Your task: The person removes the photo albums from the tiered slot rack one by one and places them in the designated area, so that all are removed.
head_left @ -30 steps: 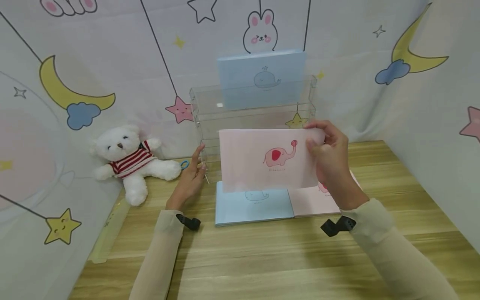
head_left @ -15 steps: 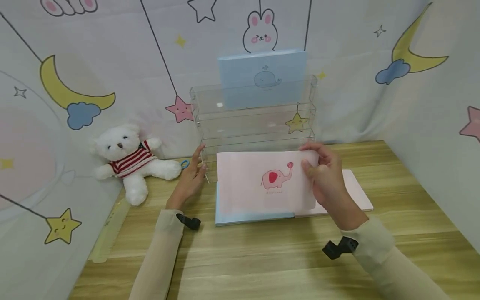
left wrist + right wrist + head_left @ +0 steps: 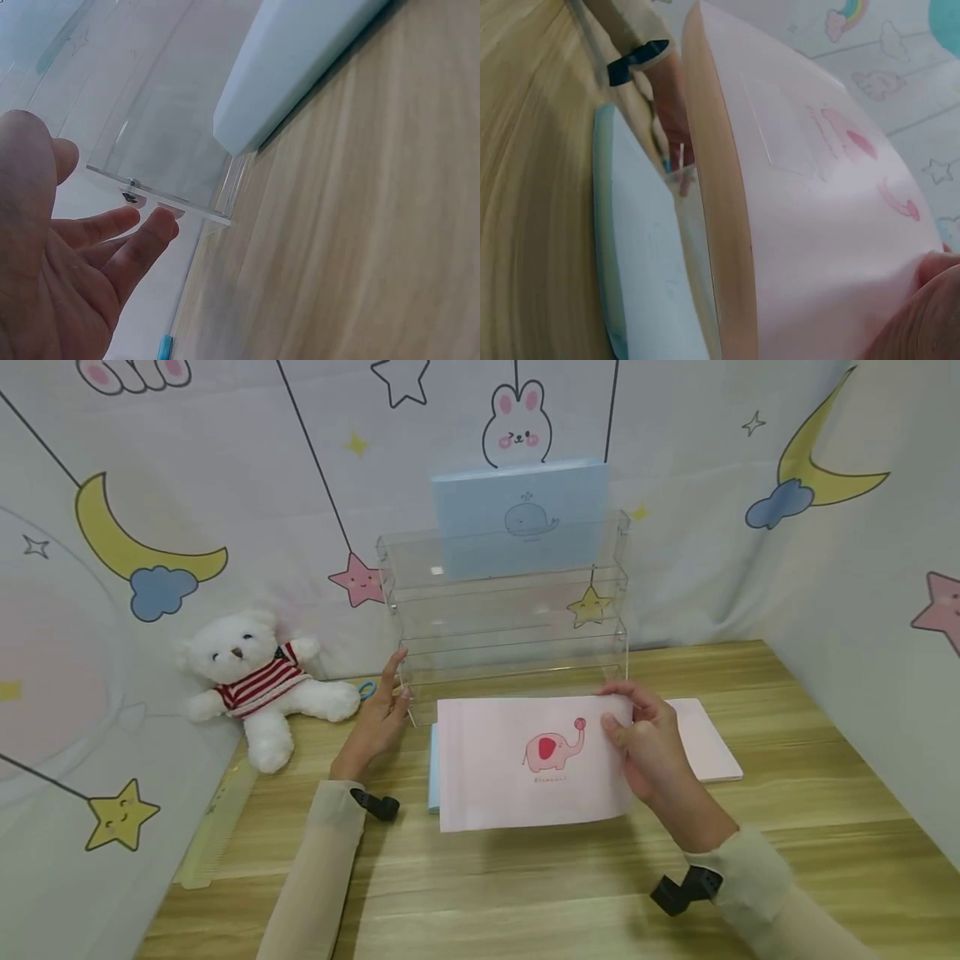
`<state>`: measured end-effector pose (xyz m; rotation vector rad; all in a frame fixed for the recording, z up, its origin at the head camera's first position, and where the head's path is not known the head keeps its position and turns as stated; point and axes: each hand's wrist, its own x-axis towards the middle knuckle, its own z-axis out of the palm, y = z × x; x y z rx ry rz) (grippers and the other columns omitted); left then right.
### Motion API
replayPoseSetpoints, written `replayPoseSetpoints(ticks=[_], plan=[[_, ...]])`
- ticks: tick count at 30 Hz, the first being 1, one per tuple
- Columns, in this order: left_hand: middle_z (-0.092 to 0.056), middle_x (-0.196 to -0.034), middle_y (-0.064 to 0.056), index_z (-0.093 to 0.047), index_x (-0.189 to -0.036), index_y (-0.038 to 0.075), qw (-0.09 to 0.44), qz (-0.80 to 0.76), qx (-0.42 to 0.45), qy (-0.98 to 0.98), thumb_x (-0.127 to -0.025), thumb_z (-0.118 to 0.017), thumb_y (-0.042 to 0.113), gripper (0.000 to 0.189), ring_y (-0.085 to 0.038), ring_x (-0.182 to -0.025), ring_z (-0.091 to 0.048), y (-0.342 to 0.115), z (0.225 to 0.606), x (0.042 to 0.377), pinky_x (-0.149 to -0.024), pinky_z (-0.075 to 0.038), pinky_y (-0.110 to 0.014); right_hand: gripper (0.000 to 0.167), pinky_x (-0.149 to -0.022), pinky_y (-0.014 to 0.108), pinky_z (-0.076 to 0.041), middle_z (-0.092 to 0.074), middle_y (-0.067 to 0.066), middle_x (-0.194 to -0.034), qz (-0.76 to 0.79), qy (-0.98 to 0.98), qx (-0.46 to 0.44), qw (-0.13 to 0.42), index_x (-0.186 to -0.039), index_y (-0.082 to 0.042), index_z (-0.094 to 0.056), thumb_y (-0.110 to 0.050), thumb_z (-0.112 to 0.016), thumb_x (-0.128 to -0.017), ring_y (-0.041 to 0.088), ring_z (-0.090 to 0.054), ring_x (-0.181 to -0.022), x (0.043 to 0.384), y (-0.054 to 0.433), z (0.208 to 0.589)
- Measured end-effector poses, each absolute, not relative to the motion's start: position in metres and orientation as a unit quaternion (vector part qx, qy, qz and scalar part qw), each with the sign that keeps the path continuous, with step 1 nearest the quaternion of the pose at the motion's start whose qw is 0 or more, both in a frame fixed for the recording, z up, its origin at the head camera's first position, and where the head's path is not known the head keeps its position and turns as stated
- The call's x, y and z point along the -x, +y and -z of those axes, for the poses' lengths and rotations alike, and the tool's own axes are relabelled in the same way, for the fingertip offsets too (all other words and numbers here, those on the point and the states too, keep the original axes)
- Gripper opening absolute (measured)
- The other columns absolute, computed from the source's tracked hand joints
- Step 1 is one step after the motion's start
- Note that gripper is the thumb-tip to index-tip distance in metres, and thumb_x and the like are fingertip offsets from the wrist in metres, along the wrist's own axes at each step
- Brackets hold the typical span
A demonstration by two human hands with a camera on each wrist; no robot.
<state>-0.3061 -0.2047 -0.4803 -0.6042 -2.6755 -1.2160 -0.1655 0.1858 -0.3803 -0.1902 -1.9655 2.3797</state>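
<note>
My right hand [image 3: 654, 756] pinches the right edge of a pink notebook [image 3: 483, 756], thumb in front. A pink elephant with a ball is printed on its cover. The right wrist view shows its page edge and glossy cover. My left hand [image 3: 375, 725] has its fingertips at the left side of a clear tiered rack [image 3: 510, 652]; in the left wrist view its fingers touch the rack's lower side edge. Behind and below the held notebook, a blue notebook [image 3: 649, 247] and another pink notebook [image 3: 705, 742] lie on the table, largely covered in the head view.
A blue notebook with a whale [image 3: 480, 502] stands in the rack's top tier. A white teddy bear [image 3: 240, 681] in a striped shirt sits left of the rack, with a blue ring [image 3: 367, 690] beside its foot. A pale yellow comb [image 3: 217, 827] lies at the table's left edge.
The right hand has brought the pink notebook down and toward me, from in front of the rack to in front of the notebooks on the table. The left hand has stayed at the rack.
</note>
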Motion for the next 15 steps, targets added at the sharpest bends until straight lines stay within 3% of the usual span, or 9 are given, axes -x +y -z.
replayPoseSetpoints(ticks=[6, 15], plan=[[-0.061, -0.144, -0.035, -0.012, -0.171, 0.04, 0.072, 0.405, 0.199, -0.89, -0.116, -0.045, 0.019, 0.067, -0.051, -0.145, -0.053, -0.205, 0.48, 0.306, -0.111, -0.045, -0.073, 0.05, -0.09, 0.025, -0.057, -0.059, -0.003, -0.125, -0.765, -0.64, 0.074, -0.006, -0.099, -0.034, -0.076, 0.01, -0.052, -0.104, 0.014, -0.065, -0.108, 0.157, 0.185, 0.393], [-0.061, -0.143, -0.036, -0.012, -0.171, 0.04, 0.07, 0.403, 0.199, -0.891, -0.116, -0.045, 0.02, 0.067, -0.051, -0.146, -0.052, -0.204, 0.48, 0.306, -0.109, -0.046, -0.072, 0.042, -0.087, 0.029, -0.06, -0.058, 0.009, -0.131, -0.748, -0.655, 0.094, -0.051, -0.111, -0.025, -0.076, 0.009, -0.051, -0.104, 0.017, -0.07, -0.102, 0.145, 0.18, 0.415]])
